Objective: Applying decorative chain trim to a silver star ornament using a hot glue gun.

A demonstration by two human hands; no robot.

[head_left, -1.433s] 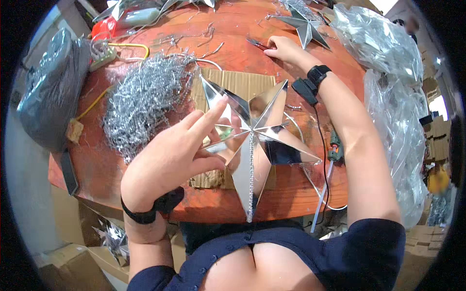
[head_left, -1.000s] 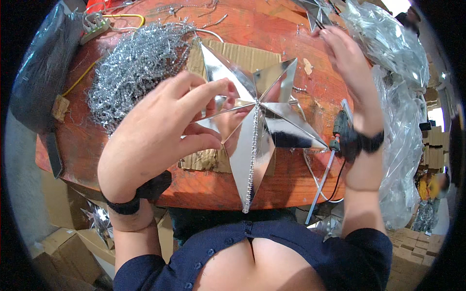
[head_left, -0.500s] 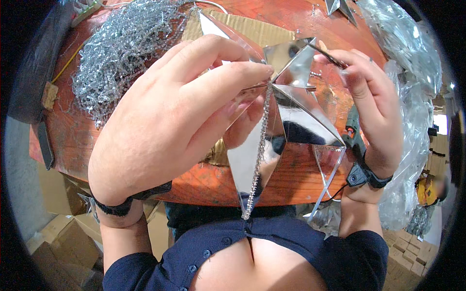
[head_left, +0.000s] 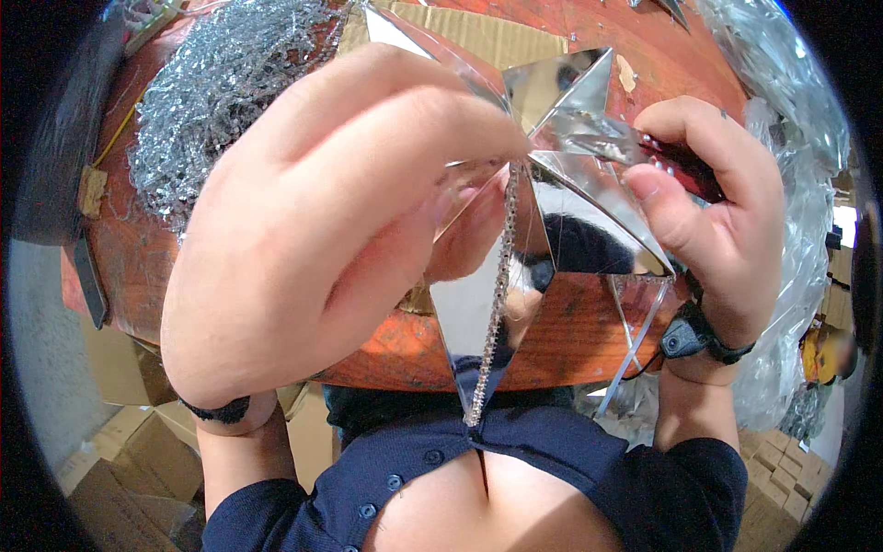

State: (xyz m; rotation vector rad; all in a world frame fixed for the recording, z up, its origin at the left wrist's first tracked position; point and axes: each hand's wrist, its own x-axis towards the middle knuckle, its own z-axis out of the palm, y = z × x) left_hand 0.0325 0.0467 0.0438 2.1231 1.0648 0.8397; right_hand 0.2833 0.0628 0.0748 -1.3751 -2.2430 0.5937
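A shiny silver star (head_left: pixel 561 198) with mirror-like points is held up close to the camera. A strip of small rhinestones (head_left: pixel 497 304) runs down the ridge of its long lower point. My left hand (head_left: pixel 331 221) grips the star from the left, fingers across its centre. My right hand (head_left: pixel 708 212) pinches the star's right point between thumb and fingers, where another short row of stones shows. Both wrists wear dark bands.
Below the star lies a round reddish table (head_left: pixel 138 267). A heap of silvery chain trim (head_left: pixel 221 83) covers its upper left. Brown cardboard (head_left: pixel 497 32) lies at the top. Clear plastic bags (head_left: pixel 782 101) crowd the right side. Cardboard boxes (head_left: pixel 120 451) sit on the floor.
The star has come up from the table, closer to the camera. My right hand came back from the far table edge and took hold of the star's right point.
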